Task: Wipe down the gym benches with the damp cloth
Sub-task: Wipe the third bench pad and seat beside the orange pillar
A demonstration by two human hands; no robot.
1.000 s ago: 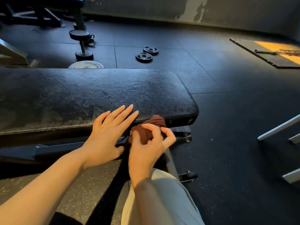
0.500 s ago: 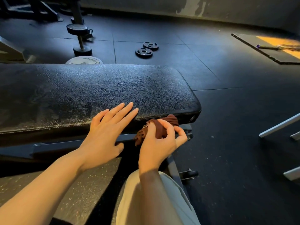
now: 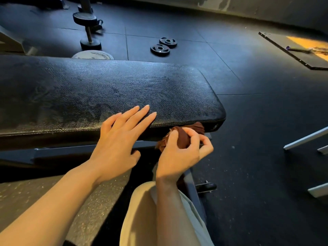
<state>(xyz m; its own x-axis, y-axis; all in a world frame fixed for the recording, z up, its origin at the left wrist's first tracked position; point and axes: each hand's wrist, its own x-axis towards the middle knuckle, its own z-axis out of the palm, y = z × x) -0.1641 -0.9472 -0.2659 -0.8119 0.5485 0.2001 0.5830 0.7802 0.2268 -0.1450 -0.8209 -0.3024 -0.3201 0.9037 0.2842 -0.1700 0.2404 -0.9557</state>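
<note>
— Where's the cloth right now?

— I see the brown cloth (image 3: 183,137) bunched up in my right hand (image 3: 181,153), fingers and thumb curled round it, pressed against the front side edge of the gym bench (image 3: 106,89) near its rounded right end, just under the top pad's seam.

— And the other hand?

— My left hand (image 3: 119,139) lies flat, fingers straight and slightly spread, fingertips resting on the bench's black textured top at its near edge. It holds nothing. It sits just left of the cloth, the two hands close but not touching.

— Anything else around?

— Beyond the bench, two small weight plates (image 3: 163,46) lie flat on the dark rubber floor (image 3: 248,121), a dumbbell (image 3: 87,31) stands on end farther left, and a pale plate (image 3: 92,55) peeks out behind the bench's far edge. My light trouser leg (image 3: 142,215) shows at the bottom
</note>
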